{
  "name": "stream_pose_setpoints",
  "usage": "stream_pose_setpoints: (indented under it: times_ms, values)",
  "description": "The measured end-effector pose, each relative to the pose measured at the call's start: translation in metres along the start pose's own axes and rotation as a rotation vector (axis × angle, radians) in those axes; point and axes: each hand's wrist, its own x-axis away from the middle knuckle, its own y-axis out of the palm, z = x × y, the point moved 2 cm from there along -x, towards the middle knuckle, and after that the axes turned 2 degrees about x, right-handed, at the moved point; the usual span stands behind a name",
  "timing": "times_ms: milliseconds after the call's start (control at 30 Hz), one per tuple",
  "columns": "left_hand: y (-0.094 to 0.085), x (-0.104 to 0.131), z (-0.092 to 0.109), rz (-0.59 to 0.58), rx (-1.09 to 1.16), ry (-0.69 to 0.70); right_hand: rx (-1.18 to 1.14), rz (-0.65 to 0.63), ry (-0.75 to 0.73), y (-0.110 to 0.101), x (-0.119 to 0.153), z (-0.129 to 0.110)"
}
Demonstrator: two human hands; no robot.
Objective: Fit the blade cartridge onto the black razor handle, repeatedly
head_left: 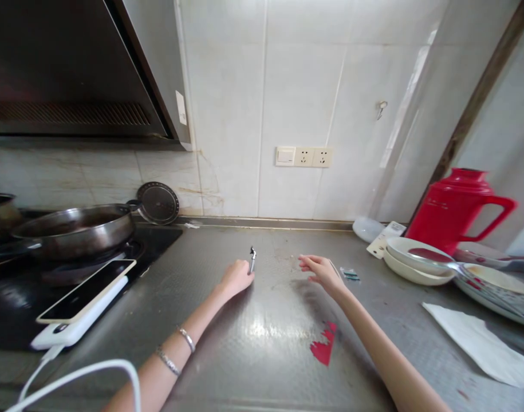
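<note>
My left hand [237, 276] is closed around a small silver metal tool [252, 261], which stands up from the fist with a darker tip; its exact kind is too small to make out. To the right, my right hand [323, 272] hovers over the steel countertop [274, 309] with fingers loosely bent and apart, and nothing shows in them. A thin band crosses its wrist. Just beyond that wrist lies a small clear packet with teal strips [350, 274]. Nearer to me, a torn red scrap [324, 344] rests on the counter between my forearms.
On the left, a steel pan [77, 229] sits on the black stove, with a phone [87, 290] atop a white power bank [79, 317] and its cable. At right stand a red thermos [450, 209], stacked bowls [416, 269], plates and a white napkin [480, 343].
</note>
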Motion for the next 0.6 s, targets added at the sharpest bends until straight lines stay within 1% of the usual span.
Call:
stream_pose_setpoints:
  times_ms: [133,233,367,500,600]
  values:
    - [0.003,-0.002,-0.009,-0.040,-0.082,-0.007,0.100,0.074,0.011,-0.013,-0.009,0.007]
    - [0.006,-0.003,-0.010,-0.032,-0.091,-0.011,0.147,0.086,-0.024,-0.016,-0.013,0.013]
    - [0.008,-0.003,-0.010,-0.023,-0.067,-0.053,0.200,0.091,-0.074,-0.018,-0.018,0.018]
    - [0.010,-0.002,-0.010,-0.013,-0.054,-0.060,0.258,0.113,-0.109,-0.021,-0.020,0.018]
    - [0.011,-0.002,-0.010,-0.010,-0.063,-0.054,0.320,0.152,-0.144,-0.027,-0.020,0.014]
